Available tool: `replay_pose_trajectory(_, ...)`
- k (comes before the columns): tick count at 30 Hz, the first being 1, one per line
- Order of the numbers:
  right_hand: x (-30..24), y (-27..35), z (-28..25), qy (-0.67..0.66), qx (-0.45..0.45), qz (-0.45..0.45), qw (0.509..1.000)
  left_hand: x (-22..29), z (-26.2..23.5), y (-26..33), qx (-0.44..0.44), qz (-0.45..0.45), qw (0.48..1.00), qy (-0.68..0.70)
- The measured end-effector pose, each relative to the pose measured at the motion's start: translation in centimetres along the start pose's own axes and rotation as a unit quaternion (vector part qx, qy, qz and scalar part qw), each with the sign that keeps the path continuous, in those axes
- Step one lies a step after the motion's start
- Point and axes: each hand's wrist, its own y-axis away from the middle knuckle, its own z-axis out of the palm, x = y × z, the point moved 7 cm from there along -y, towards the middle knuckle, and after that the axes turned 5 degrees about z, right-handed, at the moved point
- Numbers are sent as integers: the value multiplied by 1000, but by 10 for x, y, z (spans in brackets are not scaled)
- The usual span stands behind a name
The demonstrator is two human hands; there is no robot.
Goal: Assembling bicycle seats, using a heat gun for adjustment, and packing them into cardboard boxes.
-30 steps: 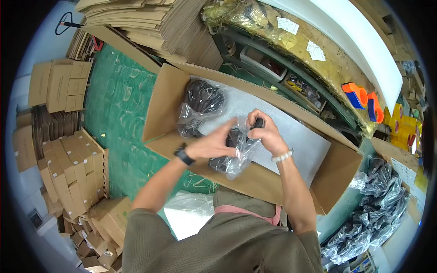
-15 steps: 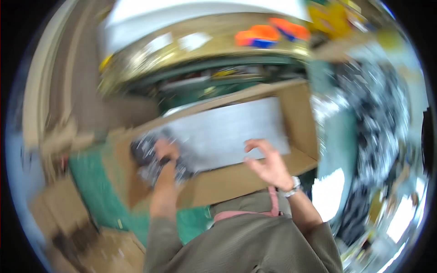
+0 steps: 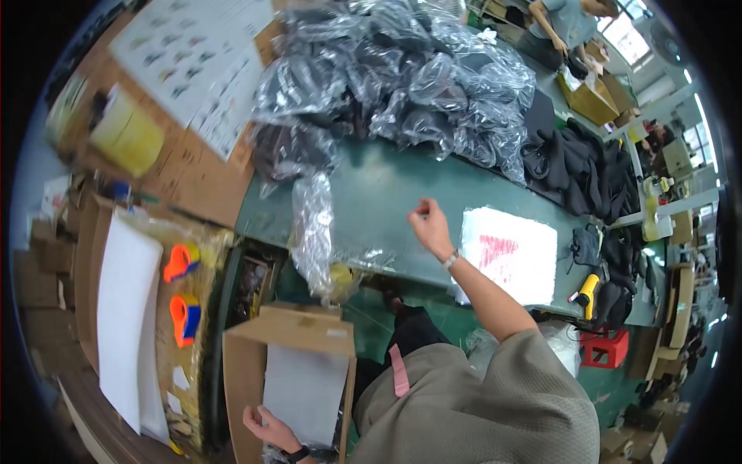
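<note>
My left hand, loosely curled with fingers apart and nothing visible in it, is at the left wall of an open cardboard box. Inside the box lies a flat white sheet, with some clear plastic wrap near my left wrist. My right hand hovers above the green table, its fingers bent and slightly apart, holding nothing I can see. Beyond it are heaped several dark items in clear plastic bags. One bagged piece hangs over the table's near edge, above the box.
A white sheet with red marks lies right of my right hand, near a yellow-handled tool. Two orange-and-blue tape dispensers sit at left by white foam sheets. A red stool stands below the table. Another person works far right.
I have turned right, so the green table with the bagged heap now fills the view. My right hand has left the box for the table; my left hand has come off the bagged item.
</note>
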Motion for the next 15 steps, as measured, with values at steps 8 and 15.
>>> replay_pose_trajectory(8, -69, -223, -119, 203, 258, -201, 923, 308, 181, -31, -186, 278, 942, 27)
replay_pose_trajectory(15, -38, -333, -96, 448, 228, -243, 830, 450, 329, 44, -421, 465, 778, 27)
